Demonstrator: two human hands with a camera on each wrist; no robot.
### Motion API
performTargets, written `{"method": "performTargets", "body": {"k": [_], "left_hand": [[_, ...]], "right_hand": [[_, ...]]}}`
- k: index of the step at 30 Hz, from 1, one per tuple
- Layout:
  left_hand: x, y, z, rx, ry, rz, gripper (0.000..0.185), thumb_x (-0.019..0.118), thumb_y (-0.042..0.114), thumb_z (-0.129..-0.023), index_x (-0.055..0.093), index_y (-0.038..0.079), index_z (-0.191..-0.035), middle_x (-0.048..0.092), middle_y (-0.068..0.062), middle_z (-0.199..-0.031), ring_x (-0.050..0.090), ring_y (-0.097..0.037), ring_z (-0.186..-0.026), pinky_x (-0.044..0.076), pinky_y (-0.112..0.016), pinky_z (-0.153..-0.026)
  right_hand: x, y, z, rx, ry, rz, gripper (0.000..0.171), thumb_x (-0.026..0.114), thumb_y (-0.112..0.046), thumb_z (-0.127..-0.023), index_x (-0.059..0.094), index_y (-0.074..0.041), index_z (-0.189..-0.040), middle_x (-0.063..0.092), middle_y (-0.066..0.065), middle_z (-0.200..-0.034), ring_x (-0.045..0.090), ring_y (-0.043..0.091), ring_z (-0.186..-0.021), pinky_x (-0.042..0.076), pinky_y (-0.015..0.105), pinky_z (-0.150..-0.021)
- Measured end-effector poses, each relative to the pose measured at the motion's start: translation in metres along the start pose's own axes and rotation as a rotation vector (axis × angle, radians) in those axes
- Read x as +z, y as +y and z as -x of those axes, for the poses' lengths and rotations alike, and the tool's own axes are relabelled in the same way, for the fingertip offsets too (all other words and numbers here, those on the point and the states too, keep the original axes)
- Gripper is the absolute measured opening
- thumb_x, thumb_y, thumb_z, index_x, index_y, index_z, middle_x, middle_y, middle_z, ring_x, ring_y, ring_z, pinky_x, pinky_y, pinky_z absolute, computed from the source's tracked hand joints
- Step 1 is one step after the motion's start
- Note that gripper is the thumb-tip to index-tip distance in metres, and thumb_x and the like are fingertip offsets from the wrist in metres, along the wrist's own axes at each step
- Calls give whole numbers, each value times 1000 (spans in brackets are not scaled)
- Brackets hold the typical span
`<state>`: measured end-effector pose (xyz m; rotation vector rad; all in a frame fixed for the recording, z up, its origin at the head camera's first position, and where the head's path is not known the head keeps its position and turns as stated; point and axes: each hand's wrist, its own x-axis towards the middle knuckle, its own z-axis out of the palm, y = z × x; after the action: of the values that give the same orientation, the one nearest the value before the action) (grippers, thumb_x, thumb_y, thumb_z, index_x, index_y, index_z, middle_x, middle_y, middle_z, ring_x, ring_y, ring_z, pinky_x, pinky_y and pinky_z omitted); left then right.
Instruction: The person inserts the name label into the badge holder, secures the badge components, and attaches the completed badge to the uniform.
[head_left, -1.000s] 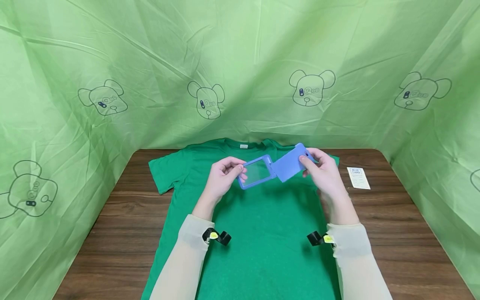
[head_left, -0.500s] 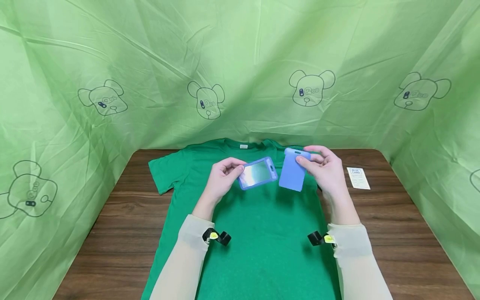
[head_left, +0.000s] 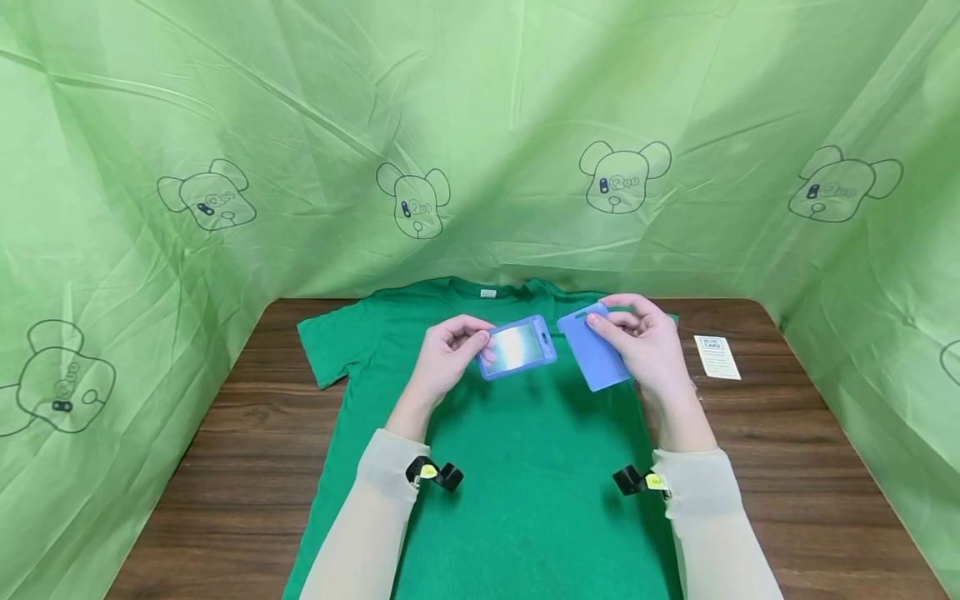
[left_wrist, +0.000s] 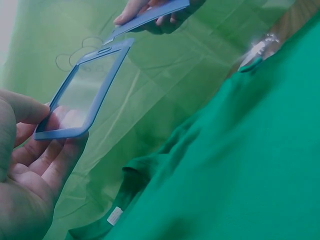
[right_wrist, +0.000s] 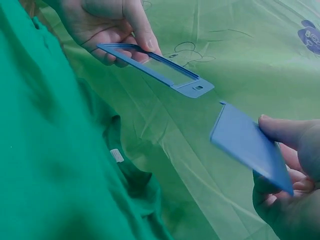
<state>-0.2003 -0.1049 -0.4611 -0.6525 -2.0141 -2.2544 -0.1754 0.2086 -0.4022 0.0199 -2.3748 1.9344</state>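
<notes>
My left hand (head_left: 450,354) pinches one end of a blue badge holder frame (head_left: 547,337) with a clear window, its slotted end pointing right. In the left wrist view, fingers show through the window of the frame (left_wrist: 102,97). To the right, my right hand (head_left: 651,342) pinches a flat blue back panel (head_left: 596,354) near its slotted top, thumb on the face. The right wrist view shows the panel (right_wrist: 250,145) apart from the frame (right_wrist: 195,89), a small gap between them. Both pieces are held above a green T-shirt (head_left: 525,483).
The T-shirt lies spread on a dark wooden table (head_left: 810,483). A white printed card (head_left: 717,357) lies at the right of it. Green cloth (head_left: 480,125) with bear outlines stands behind and at both sides.
The panel has come away from the frame and swung in my right hand, its lower edge now pointing down and right. My left hand and the frame have barely moved.
</notes>
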Motion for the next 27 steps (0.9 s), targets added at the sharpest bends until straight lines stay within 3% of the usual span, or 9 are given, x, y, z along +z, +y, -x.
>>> {"method": "performTargets", "body": {"k": [4,12,20,27], "left_hand": [[0,0,-1,0,2,3,15,66,-3,-107,73,-13,-115,74,-24,-93,73,-16,-74,65,-30,-72],[-1,1,0,-17,15,0,14,65,-2,-108,73,-12,-115,76,-13,-92,74,-16,-75,65,-30,-73],[1,2,0,-15,13,20,14,66,-3,-107,72,-14,-113,75,-17,-91,73,-15,-73,65,-29,-72],[2,0,0,-11,13,11,15,67,-3,-107,72,-14,-113,74,-23,-92,73,-16,-73,65,-30,-71]], "right_hand": [[0,-4,4,-40,-11,50,42,80,-32,-103,69,-10,-138,80,-8,-101,70,16,-92,56,36,-77],[-3,-14,17,-127,-25,135,36,76,-24,-106,71,-10,-139,81,9,-112,73,16,-93,58,28,-78],[-19,-9,27,-193,19,182,36,76,-18,-105,71,-6,-140,81,6,-109,73,6,-93,56,15,-80],[-50,8,28,-212,64,233,35,77,-11,-104,69,0,-137,79,-9,-102,71,1,-88,55,12,-76]]}}
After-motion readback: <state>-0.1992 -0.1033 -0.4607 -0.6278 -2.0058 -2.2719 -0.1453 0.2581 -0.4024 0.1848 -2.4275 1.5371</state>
